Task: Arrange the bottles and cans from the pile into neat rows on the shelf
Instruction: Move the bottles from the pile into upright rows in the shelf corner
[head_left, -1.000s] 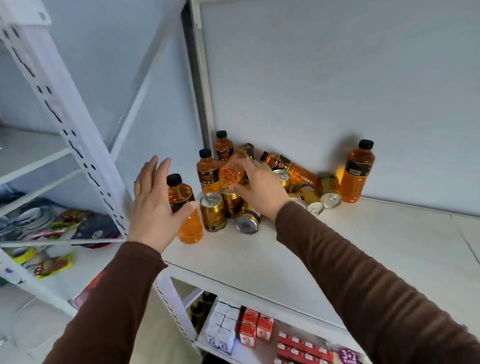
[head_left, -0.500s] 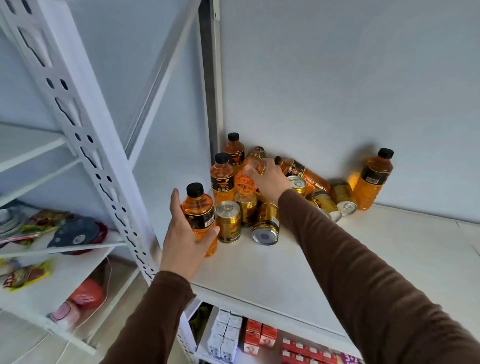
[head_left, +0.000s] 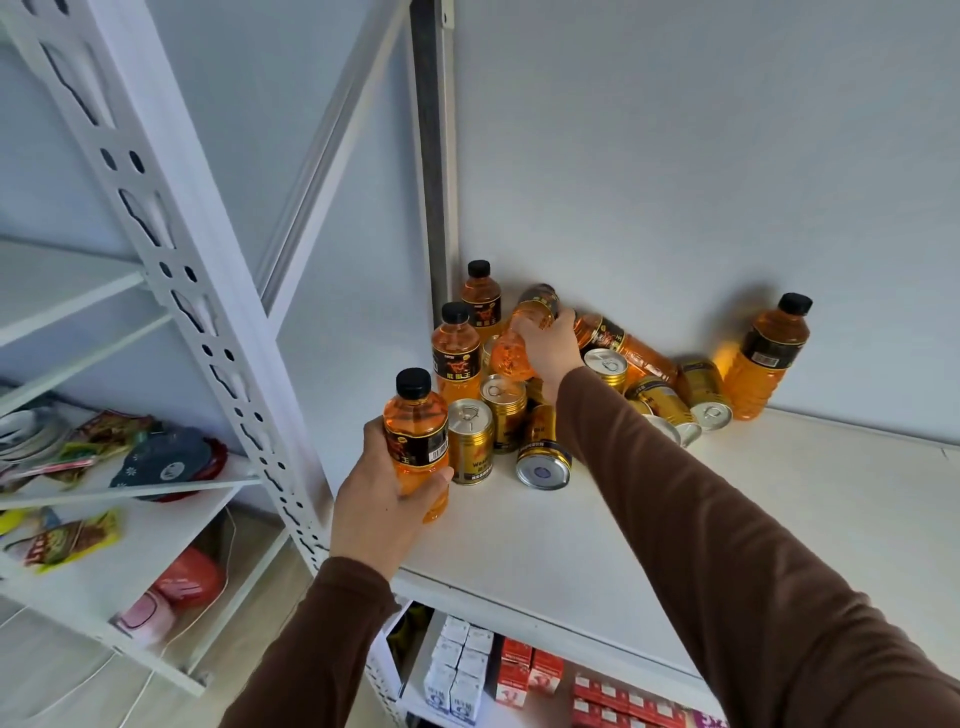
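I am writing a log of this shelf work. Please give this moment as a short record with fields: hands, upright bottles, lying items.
left hand: grips the front bottle, upright at the shelf edge
right hand: holds a tilted bottle above the pile
other upright bottles: two behind the front one, one by the wall at right
lying: one bottle, several cans
upright cans: at least three

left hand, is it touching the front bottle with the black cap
Touching. The head view shows the left hand wrapped round the lower body of the front bottle, thumb across its front and fingers behind it.
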